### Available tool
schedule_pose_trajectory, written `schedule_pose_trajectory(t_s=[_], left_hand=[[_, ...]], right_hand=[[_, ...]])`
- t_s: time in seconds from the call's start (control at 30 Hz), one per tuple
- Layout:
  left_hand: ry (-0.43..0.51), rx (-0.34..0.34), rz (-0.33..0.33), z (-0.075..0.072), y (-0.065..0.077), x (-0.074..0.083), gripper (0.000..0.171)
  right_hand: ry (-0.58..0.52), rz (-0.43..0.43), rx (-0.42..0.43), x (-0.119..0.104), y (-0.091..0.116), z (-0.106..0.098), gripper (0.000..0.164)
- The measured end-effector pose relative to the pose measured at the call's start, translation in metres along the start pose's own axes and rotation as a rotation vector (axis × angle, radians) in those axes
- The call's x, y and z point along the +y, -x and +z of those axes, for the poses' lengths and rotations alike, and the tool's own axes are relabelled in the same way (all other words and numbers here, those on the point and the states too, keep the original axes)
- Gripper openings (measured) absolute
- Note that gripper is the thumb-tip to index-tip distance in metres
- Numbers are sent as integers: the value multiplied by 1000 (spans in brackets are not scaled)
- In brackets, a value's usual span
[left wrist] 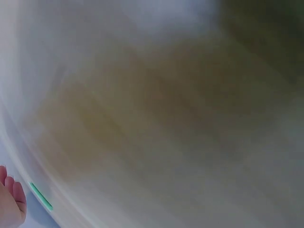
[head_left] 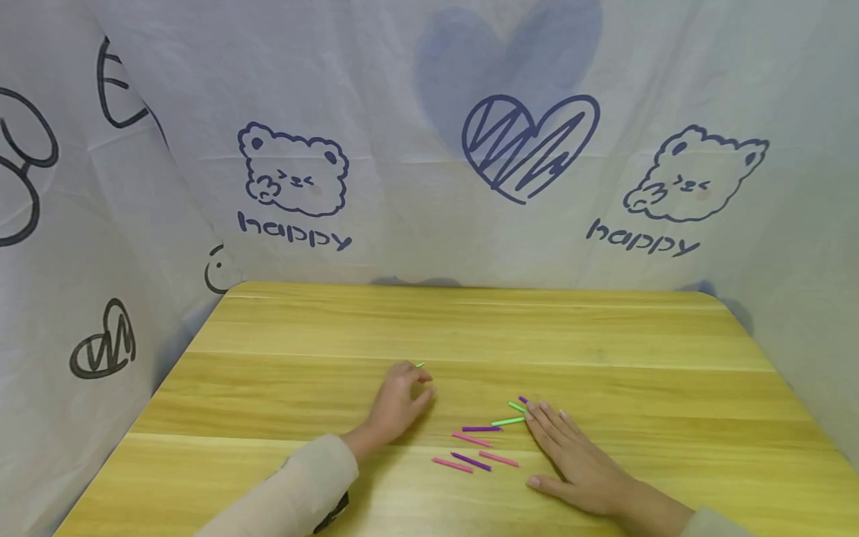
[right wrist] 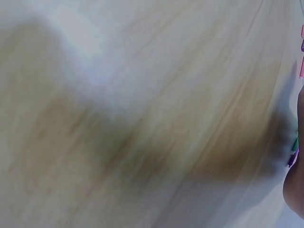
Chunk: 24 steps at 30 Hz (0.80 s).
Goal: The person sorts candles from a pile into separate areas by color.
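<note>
My left hand (head_left: 401, 399) hovers low over the table with fingers loosely bent, beside a thin green stick (head_left: 420, 365). In the left wrist view that stick (left wrist: 41, 196) lies just off the fingertips. My right hand (head_left: 577, 459) rests palm down on the table, its fingers straight. Right at its fingertips are a short green stick (head_left: 517, 406), another green stick (head_left: 508, 421) and a purple stick (head_left: 523, 400), partly covered by the fingers. Between the hands lie a purple stick (head_left: 482, 429), a second purple one (head_left: 471, 461) and pink sticks (head_left: 499, 458).
The wood-grain table (head_left: 302, 328) has rounded far corners. A white cloth (head_left: 403, 209) with bear and heart drawings hangs behind it and along the sides. The right wrist view mostly shows blurred tabletop (right wrist: 142, 95), with sticks at its right edge.
</note>
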<state>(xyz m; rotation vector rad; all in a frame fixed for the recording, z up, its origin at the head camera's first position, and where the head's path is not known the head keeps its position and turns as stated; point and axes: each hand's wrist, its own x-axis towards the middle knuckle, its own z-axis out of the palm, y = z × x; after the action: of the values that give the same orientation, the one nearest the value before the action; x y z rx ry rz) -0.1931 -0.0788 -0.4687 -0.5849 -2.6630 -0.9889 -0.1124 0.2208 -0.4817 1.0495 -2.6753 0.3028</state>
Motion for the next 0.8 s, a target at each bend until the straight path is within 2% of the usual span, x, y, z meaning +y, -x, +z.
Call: schedule_pose_trajectory(t_s=[0.3, 0.53, 0.8], left_hand=[[4, -39, 55, 10, 0, 10, 12], [22, -65, 84, 14, 0, 18, 11], [28, -111, 94, 20, 2, 27, 13]], right_hand=[[53, -39, 26, -11, 1, -5, 78], [43, -74, 22, -20, 2, -5, 79], [31, -172, 15, -27, 2, 1, 79]])
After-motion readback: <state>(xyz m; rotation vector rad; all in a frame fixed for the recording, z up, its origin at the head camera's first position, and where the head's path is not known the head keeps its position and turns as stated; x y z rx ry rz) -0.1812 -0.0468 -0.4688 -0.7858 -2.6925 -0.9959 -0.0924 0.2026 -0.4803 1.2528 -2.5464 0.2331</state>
